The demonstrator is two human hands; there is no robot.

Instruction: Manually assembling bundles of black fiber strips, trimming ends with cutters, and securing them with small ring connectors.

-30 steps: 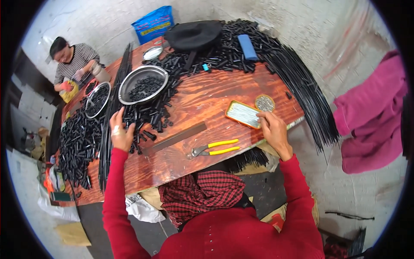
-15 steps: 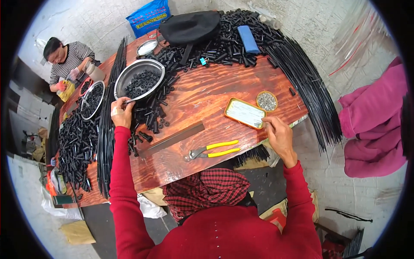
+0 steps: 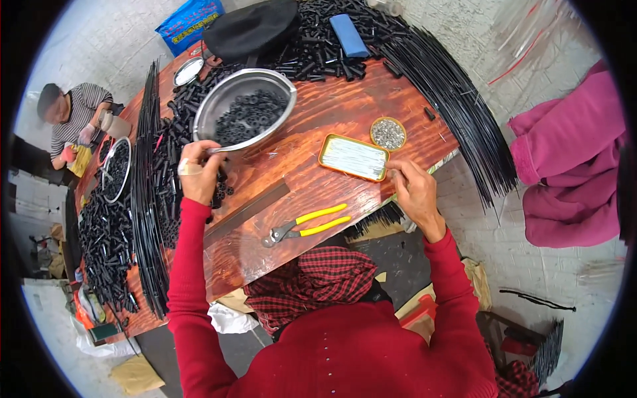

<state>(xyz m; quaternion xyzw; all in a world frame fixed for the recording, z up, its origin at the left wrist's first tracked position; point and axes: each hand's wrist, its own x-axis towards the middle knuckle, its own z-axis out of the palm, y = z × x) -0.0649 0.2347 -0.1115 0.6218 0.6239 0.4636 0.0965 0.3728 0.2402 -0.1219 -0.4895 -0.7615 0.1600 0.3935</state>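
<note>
My left hand grips the near rim of a round metal bowl that holds small black rings and sits tilted on the reddish wooden table. My right hand rests at the table's near edge, fingers curled, just right of a flat yellow-rimmed tin of thin silver pins; whether it holds a pin I cannot tell. A small round tin of metal bits lies behind that tin. Yellow-handled pliers and a flat metal ruler lie between my hands.
Heaps of short black tubes and bundles of long black rods cover the table's left and far side. A black hat and blue block sit at the back. Another person works at far left beside a second bowl.
My left hand rose from the black tubes to the bowl's rim and the bowl has tipped and come closer. My right hand stayed by the pin tin.
</note>
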